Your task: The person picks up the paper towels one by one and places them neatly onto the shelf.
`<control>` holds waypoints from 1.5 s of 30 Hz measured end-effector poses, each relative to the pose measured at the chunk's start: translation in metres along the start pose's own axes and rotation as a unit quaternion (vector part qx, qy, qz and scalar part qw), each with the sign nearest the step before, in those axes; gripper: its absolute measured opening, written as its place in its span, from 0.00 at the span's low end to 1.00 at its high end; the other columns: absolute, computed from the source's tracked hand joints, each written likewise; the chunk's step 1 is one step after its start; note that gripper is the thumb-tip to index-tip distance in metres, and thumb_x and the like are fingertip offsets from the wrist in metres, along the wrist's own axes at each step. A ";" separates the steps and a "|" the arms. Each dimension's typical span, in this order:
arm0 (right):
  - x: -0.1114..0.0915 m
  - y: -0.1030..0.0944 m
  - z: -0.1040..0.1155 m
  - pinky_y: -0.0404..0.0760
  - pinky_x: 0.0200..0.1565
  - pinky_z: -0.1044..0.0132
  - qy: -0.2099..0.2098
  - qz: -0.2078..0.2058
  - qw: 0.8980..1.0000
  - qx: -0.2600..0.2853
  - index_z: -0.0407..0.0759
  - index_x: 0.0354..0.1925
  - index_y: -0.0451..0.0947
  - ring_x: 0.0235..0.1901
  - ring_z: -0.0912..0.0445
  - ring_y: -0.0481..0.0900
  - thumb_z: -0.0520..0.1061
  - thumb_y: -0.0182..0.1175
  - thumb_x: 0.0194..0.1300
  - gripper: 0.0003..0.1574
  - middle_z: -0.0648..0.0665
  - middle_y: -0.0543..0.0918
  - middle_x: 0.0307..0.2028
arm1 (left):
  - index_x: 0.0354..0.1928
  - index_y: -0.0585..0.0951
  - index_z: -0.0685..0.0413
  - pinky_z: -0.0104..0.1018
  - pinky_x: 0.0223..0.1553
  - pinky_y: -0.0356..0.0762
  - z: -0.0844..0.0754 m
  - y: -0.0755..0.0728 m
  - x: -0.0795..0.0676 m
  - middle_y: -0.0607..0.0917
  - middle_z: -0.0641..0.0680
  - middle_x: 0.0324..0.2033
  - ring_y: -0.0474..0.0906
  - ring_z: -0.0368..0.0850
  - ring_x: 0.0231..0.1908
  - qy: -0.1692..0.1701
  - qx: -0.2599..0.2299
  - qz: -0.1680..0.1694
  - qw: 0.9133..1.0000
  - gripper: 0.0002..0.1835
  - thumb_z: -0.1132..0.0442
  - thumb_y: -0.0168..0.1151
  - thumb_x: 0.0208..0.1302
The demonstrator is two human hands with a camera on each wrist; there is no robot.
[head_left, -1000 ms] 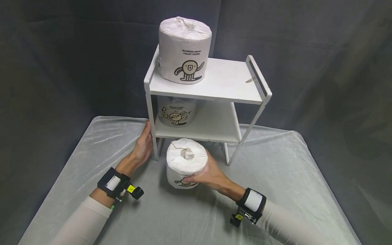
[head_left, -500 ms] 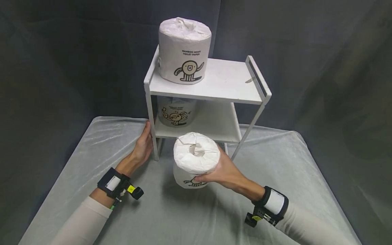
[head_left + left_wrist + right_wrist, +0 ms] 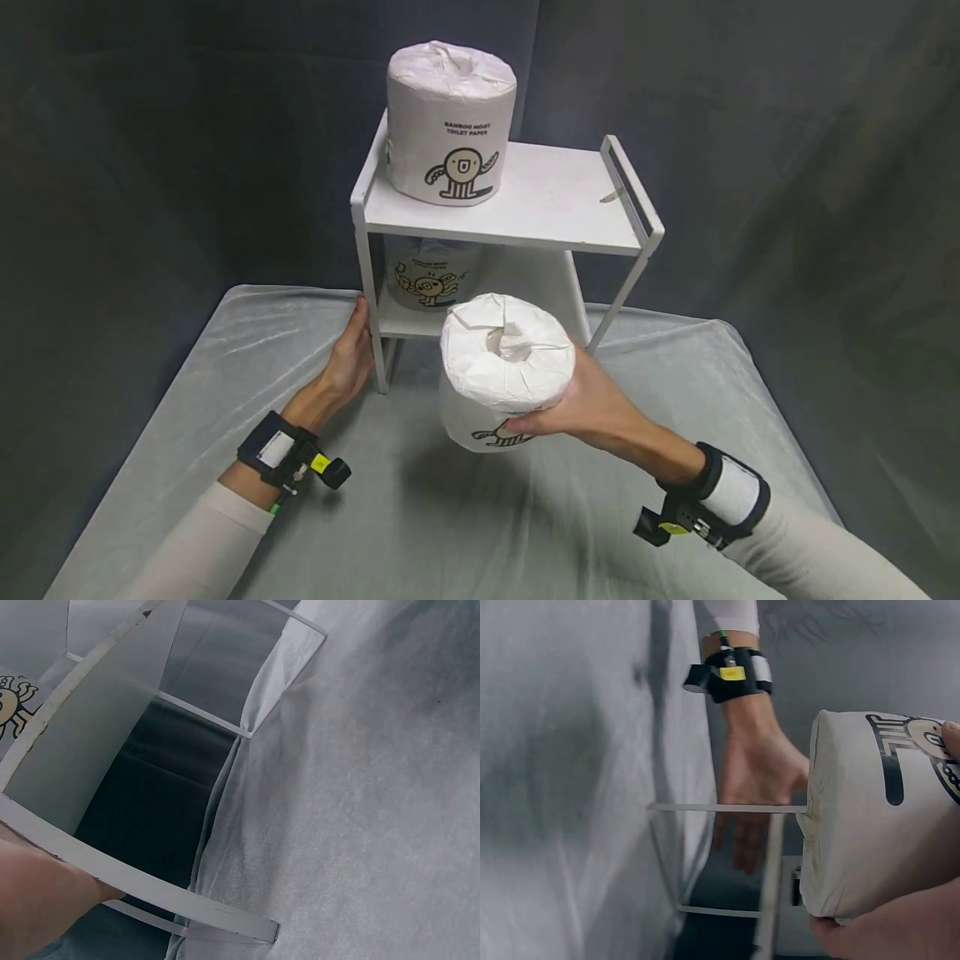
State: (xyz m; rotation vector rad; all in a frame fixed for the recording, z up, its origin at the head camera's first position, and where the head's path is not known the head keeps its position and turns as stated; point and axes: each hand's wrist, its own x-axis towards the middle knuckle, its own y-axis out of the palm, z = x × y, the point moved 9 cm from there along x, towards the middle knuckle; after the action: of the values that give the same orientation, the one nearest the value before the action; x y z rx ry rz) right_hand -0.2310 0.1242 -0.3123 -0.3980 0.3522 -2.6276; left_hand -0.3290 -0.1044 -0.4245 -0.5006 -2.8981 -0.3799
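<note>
My right hand grips a paper-wrapped toilet roll from its right side, thumb across the printed front. The roll is held upright above the cloth, in front of the lower shelf, and its shadow falls below. My left hand rests against the left front leg of a white two-tier rack. In the right wrist view, the fingers of that left hand reach straight past the leg. A second toilet roll stands on the top shelf at the left. Another toilet roll sits on the lower shelf, partly hidden under the top one.
The rack stands at the back of a table covered with grey cloth. Dark grey curtains hang behind and at both sides. A raised side rail borders the top shelf on the right.
My right hand has lifted the toilet roll up and toward the right, closer to the head camera. The left hand and the rack have stayed in place.
</note>
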 end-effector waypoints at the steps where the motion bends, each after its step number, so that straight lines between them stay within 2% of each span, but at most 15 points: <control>1: 0.000 -0.002 0.004 0.73 0.60 0.57 0.002 -0.001 1.000 -0.001 0.48 0.69 0.64 0.58 0.51 0.75 0.33 0.80 0.33 0.63 0.45 0.78 0.59 | 0.78 0.28 0.40 0.58 0.70 0.21 -0.001 0.000 0.000 0.30 0.48 0.78 0.22 0.46 0.75 0.005 -0.002 0.001 1.000 0.44 0.31 0.29 0.71; 6: -0.002 -0.019 0.025 0.75 0.56 0.60 0.018 -0.013 0.999 -0.035 0.46 0.68 0.65 0.56 0.52 0.75 0.33 0.80 0.34 0.62 0.46 0.78 0.58 | 0.78 0.28 0.41 0.53 0.71 0.21 -0.004 0.001 0.001 0.32 0.47 0.78 0.24 0.43 0.75 0.022 -0.012 0.005 1.000 0.43 0.33 0.29 0.72; 11: -0.004 -0.033 0.047 0.79 0.51 0.56 0.024 -0.019 0.997 -0.070 0.45 0.68 0.65 0.55 0.51 0.75 0.34 0.78 0.38 0.58 0.46 0.77 0.58 | 0.77 0.26 0.43 0.53 0.71 0.19 -0.002 0.000 0.001 0.29 0.48 0.78 0.21 0.44 0.75 0.018 -0.019 0.000 1.000 0.45 0.32 0.30 0.71; 15: -0.003 -0.042 0.066 0.81 0.50 0.54 0.013 -0.027 0.995 -0.093 0.45 0.67 0.65 0.54 0.50 0.76 0.33 0.76 0.41 0.55 0.46 0.77 0.58 | 0.76 0.23 0.42 0.54 0.70 0.17 -0.002 -0.001 0.000 0.25 0.47 0.77 0.17 0.43 0.73 0.011 -0.019 -0.002 1.000 0.46 0.32 0.31 0.71; 24: 0.000 -0.067 0.111 0.78 0.49 0.63 -0.005 -0.063 0.995 -0.072 0.46 0.65 0.69 0.54 0.48 0.73 0.28 0.74 0.41 0.52 0.42 0.76 0.57 | 0.75 0.20 0.43 0.57 0.68 0.16 0.002 -0.002 -0.002 0.19 0.48 0.75 0.14 0.45 0.72 -0.017 -0.015 -0.006 1.000 0.48 0.29 0.30 0.69; 29: 0.000 -0.080 0.128 0.79 0.49 0.64 0.004 -0.072 0.988 -0.136 0.53 0.68 0.67 0.55 0.49 0.73 0.33 0.71 0.47 0.50 0.46 0.76 0.59 | 0.75 0.21 0.43 0.57 0.69 0.17 0.002 -0.002 -0.002 0.21 0.48 0.75 0.15 0.46 0.73 -0.018 -0.014 -0.007 1.000 0.48 0.29 0.30 0.69; 32: 0.003 -0.087 0.134 0.79 0.49 0.65 0.012 -0.083 0.983 -0.162 0.53 0.67 0.68 0.55 0.50 0.75 0.36 0.72 0.49 0.48 0.47 0.76 0.58 | 0.76 0.22 0.42 0.57 0.69 0.17 0.002 -0.002 -0.002 0.22 0.49 0.76 0.16 0.46 0.73 -0.017 -0.009 -0.004 1.000 0.47 0.30 0.29 0.69; 34: 0.006 -0.092 0.137 0.78 0.49 0.66 0.011 -0.090 0.985 -0.148 0.51 0.66 0.69 0.54 0.50 0.75 0.34 0.72 0.48 0.47 0.46 0.77 0.57 | 0.76 0.23 0.41 0.57 0.69 0.19 0.003 -0.001 -0.001 0.23 0.48 0.76 0.18 0.46 0.74 -0.014 -0.004 0.000 1.000 0.45 0.31 0.27 0.70; 38: 0.018 -0.096 0.143 0.77 0.53 0.66 -0.033 -0.062 0.997 -0.020 0.42 0.65 0.69 0.56 0.48 0.73 0.25 0.66 0.51 0.44 0.40 0.75 0.58 | 0.76 0.24 0.38 0.57 0.70 0.20 0.002 -0.001 -0.001 0.26 0.47 0.77 0.20 0.45 0.74 -0.009 0.002 0.005 1.000 0.42 0.32 0.25 0.71; 41: 0.029 -0.098 0.148 0.76 0.56 0.62 -0.067 -0.026 0.995 0.065 0.37 0.66 0.67 0.58 0.45 0.70 0.20 0.59 0.52 0.43 0.36 0.73 0.59 | 0.76 0.23 0.39 0.56 0.69 0.18 0.002 -0.001 -0.001 0.24 0.47 0.76 0.18 0.44 0.74 -0.009 0.003 0.002 1.000 0.43 0.31 0.25 0.70; 45: 0.041 -0.108 0.150 0.73 0.57 0.62 -0.086 -0.027 0.994 0.068 0.38 0.65 0.69 0.58 0.45 0.70 0.22 0.59 0.53 0.40 0.37 0.74 0.58 | 0.76 0.24 0.41 0.54 0.70 0.18 0.000 0.000 -0.001 0.23 0.46 0.76 0.18 0.42 0.74 -0.010 0.000 -0.004 1.000 0.45 0.30 0.26 0.70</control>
State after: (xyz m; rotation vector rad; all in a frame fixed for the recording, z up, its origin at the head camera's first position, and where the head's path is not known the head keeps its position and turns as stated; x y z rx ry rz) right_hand -0.2593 0.1712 -0.1313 -0.5885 0.1065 -2.6257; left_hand -0.3279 -0.1051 -0.4252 -0.4964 -2.9200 -0.3779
